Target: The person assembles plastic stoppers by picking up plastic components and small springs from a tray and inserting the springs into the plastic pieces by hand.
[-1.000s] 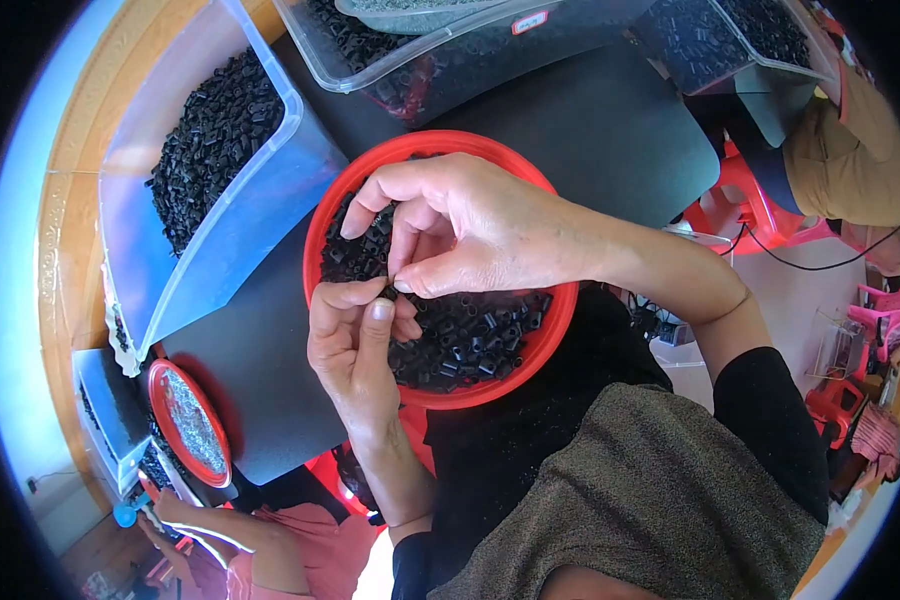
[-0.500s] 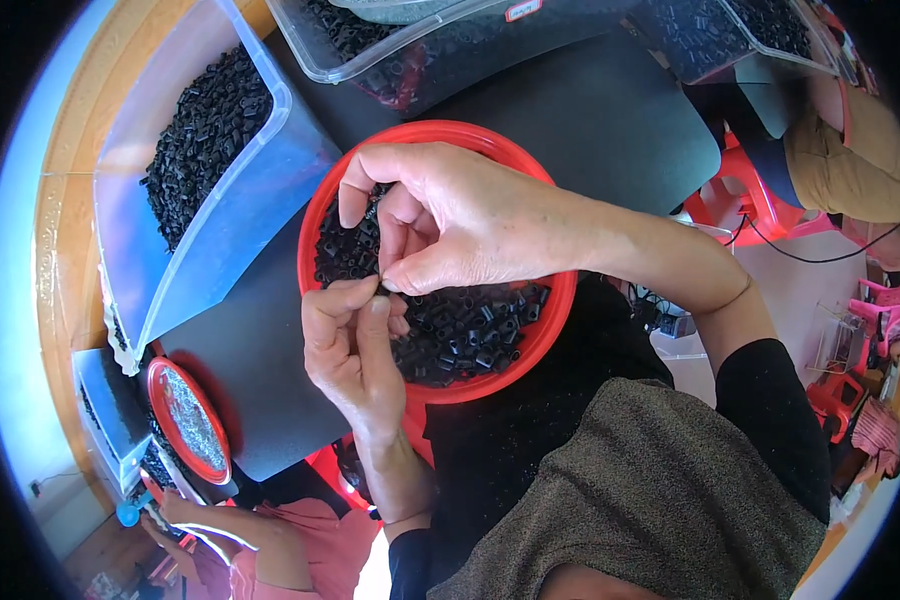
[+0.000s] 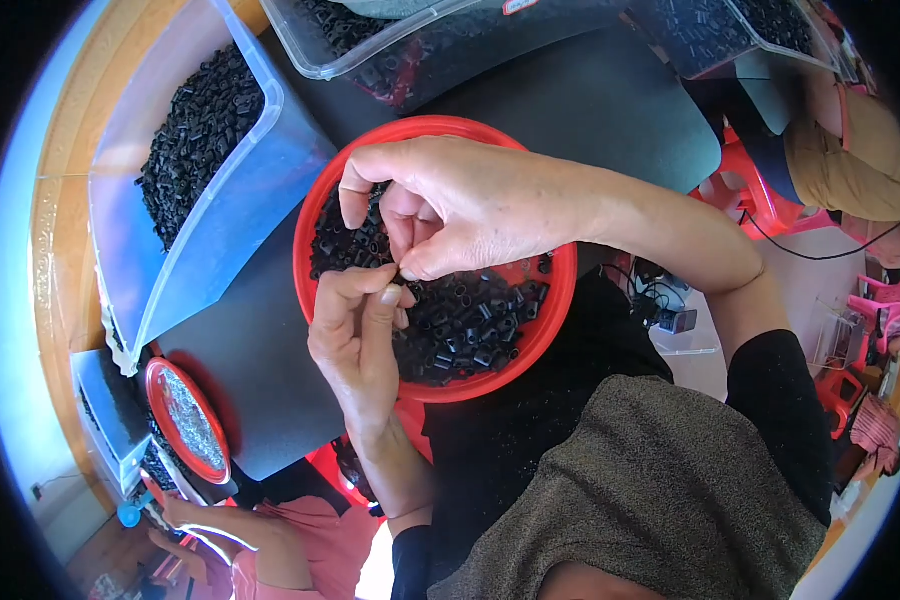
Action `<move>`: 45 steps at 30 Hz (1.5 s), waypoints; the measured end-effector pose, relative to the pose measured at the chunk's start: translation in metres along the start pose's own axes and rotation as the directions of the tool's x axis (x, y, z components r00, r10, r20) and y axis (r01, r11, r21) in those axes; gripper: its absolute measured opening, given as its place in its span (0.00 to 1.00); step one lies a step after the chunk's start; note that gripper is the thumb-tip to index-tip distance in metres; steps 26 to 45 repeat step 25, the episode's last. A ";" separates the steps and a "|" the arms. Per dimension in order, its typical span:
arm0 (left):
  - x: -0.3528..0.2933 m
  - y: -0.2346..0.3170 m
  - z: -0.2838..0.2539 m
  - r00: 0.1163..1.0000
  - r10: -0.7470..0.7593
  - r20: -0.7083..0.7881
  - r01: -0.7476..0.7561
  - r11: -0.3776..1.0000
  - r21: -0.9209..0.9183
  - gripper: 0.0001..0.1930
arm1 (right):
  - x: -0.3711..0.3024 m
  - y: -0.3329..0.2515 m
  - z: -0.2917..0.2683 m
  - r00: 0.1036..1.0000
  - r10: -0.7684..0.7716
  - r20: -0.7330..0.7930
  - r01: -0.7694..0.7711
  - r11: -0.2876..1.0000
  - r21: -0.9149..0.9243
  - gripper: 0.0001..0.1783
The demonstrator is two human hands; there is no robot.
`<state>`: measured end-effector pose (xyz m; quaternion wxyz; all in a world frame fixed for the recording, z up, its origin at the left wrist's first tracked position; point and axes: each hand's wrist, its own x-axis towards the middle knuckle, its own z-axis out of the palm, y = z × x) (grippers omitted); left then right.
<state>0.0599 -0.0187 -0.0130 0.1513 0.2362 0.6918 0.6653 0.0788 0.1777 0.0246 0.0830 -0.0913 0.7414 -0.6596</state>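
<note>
A round red bowl [image 3: 545, 320] full of small black tube-shaped parts [image 3: 470, 325] sits on a black mat. My left hand [image 3: 355, 345] and my right hand [image 3: 460, 205] meet over the bowl's left half. Their thumb and forefinger tips pinch together around one small black part [image 3: 398, 274], which is mostly hidden by the fingers. My right forearm reaches in from the right across the bowl.
A clear plastic bin [image 3: 185, 160] of the same black parts stands at the left, more clear bins [image 3: 390, 45] at the top. A smaller red dish [image 3: 185, 420] with grey bits lies lower left, near another person's hand [image 3: 185, 520]. Red stools [image 3: 745, 200] stand at the right.
Both hands stayed pinched together over the bowl and shifted slightly; the left fingers curled upward, the right thumb tip moved a little right. The bowl's contents look unchanged.
</note>
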 end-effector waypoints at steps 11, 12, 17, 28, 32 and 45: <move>-0.005 -0.004 0.003 0.987 0.130 -0.090 -0.129 0.992 0.017 0.06 | -0.004 -0.001 0.015 0.995 -0.049 -0.091 0.055 0.996 0.063 0.21; -0.005 -0.002 0.003 0.985 0.120 -0.121 -0.128 0.990 -0.054 0.06 | -0.004 -0.001 0.012 0.999 -0.025 -0.046 0.031 0.991 0.129 0.21; -0.006 0.012 0.007 0.992 0.098 -0.075 -0.109 0.981 -0.158 0.04 | 0.000 0.011 -0.001 0.990 0.104 0.099 -0.133 0.924 0.359 0.13; -0.023 -0.002 0.008 0.998 0.068 0.012 -0.064 0.975 -0.214 0.05 | -0.012 0.020 0.012 0.969 0.172 0.178 -0.230 0.891 0.391 0.14; -0.023 -0.002 0.008 0.998 0.068 0.012 -0.064 0.975 -0.214 0.05 | -0.012 0.020 0.012 0.969 0.172 0.178 -0.230 0.891 0.391 0.14; -0.023 -0.002 0.008 0.998 0.068 0.012 -0.064 0.975 -0.214 0.05 | -0.012 0.020 0.012 0.969 0.172 0.178 -0.230 0.891 0.391 0.14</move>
